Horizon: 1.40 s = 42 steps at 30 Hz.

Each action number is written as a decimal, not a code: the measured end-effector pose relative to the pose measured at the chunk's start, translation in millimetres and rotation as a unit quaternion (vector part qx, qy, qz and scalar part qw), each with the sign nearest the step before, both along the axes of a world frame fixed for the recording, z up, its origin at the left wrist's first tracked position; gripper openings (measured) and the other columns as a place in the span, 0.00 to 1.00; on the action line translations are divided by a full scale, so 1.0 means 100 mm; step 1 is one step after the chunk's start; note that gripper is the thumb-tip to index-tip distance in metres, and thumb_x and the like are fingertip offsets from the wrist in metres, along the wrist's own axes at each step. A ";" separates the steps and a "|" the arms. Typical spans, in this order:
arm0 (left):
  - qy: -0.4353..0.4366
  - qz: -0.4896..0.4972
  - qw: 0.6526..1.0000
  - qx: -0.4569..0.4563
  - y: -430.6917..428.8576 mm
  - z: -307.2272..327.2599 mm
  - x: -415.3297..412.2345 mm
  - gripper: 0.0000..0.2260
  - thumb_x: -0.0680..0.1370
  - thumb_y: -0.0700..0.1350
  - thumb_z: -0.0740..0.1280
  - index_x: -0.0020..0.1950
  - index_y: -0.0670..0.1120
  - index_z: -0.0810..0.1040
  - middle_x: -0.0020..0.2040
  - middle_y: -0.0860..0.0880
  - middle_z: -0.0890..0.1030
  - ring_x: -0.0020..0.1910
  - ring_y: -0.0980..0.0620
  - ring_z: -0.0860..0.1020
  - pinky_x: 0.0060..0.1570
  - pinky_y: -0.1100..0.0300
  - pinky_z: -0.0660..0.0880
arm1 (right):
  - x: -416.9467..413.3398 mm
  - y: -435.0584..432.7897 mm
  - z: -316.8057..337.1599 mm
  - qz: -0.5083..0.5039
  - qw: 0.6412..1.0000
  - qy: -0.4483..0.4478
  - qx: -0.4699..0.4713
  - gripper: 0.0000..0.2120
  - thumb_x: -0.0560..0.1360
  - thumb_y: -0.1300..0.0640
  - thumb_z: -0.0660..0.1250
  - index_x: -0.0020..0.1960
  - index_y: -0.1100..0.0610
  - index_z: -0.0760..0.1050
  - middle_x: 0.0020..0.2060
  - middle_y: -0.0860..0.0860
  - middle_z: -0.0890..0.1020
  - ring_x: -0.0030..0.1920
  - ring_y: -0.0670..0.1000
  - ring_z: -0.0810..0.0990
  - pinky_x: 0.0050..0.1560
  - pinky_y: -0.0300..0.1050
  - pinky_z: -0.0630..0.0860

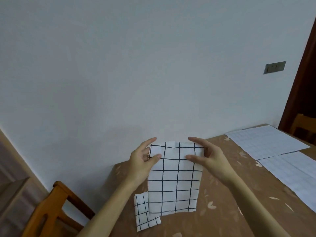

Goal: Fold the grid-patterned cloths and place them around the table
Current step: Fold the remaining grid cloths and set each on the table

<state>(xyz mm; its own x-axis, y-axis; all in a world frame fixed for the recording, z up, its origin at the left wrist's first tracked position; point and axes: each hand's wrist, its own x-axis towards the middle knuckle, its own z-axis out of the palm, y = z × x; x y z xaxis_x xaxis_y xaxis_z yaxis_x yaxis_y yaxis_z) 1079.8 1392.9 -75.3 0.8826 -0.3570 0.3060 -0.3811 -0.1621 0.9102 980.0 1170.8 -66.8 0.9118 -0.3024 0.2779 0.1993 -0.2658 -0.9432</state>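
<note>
- Both hands hold one grid-patterned cloth [174, 178] up by its top edge, so it hangs down in front of the person above the table [222, 194].
- The left hand [143, 159] pinches the cloth's upper left corner: the thumb presses on the front face, and the fingers are spread loosely, with some tucked behind the fabric.
- The right hand [205, 156] takes the upper right corner the same way, thumb on the front and the fingers half open around the edge.
- The cloth looks doubled over, white with black lines, and its lower edge hangs close to the tabletop; I cannot tell whether it touches.
- A second, smaller folded cloth [145, 212] of the same pattern lies flat near the table's left edge, partly hidden behind the lower left corner of the held one.
- The table wears a brown covering with pale leaf shapes.
- Toward the table's far right corner and along its right edge lie two large pale sheets [273, 147] with faint grid lines, one just beside the other.
- A wooden chair [51, 211] stands at the table's left edge, and another chair [304, 127] shows at the far right corner.
- A grey switch plate [274, 67] sits on the plain wall behind.
</note>
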 end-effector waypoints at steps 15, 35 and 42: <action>-0.178 0.074 0.980 0.054 0.23 0.27 0.11 0.02 0.74 0.44 0.76 0.45 0.48 0.86 0.41 0.59 0.85 0.43 0.57 0.83 0.49 0.69 0.77 | 0.17 -0.01 0.14 -0.083 0.977 0.005 -0.194 0.11 0.71 0.47 0.77 0.49 0.52 0.83 0.23 0.45 0.74 0.24 0.42 0.70 0.30 0.33 0.65; -0.003 0.054 0.995 -0.084 0.37 0.38 0.09 0.04 0.76 0.43 0.74 0.50 0.49 0.86 0.43 0.38 0.85 0.43 0.49 0.82 0.50 0.49 0.79 | 0.06 0.22 0.26 0.045 0.997 -0.053 -0.021 0.20 0.78 0.57 0.70 0.66 0.41 0.74 0.30 0.50 0.74 0.34 0.46 0.74 0.41 0.33 0.71; 0.014 -0.010 0.999 -0.031 0.47 0.42 0.15 0.16 0.72 0.40 0.77 0.58 0.48 0.83 0.48 0.48 0.87 0.48 0.55 0.86 0.52 0.63 0.80 | 0.12 0.21 0.27 0.017 0.997 -0.040 -0.060 0.22 0.71 0.65 0.76 0.61 0.49 0.79 0.24 0.40 0.66 0.28 0.43 0.65 0.33 0.30 0.68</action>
<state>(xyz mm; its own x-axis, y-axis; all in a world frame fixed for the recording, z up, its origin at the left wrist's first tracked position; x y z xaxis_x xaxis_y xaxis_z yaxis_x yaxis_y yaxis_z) 1094.6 1439.7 -33.6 0.8836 -0.3565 0.3035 -0.3586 -0.0984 0.9283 992.2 1192.3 -40.1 0.8947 -0.2314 0.3821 0.2831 -0.3679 -0.8857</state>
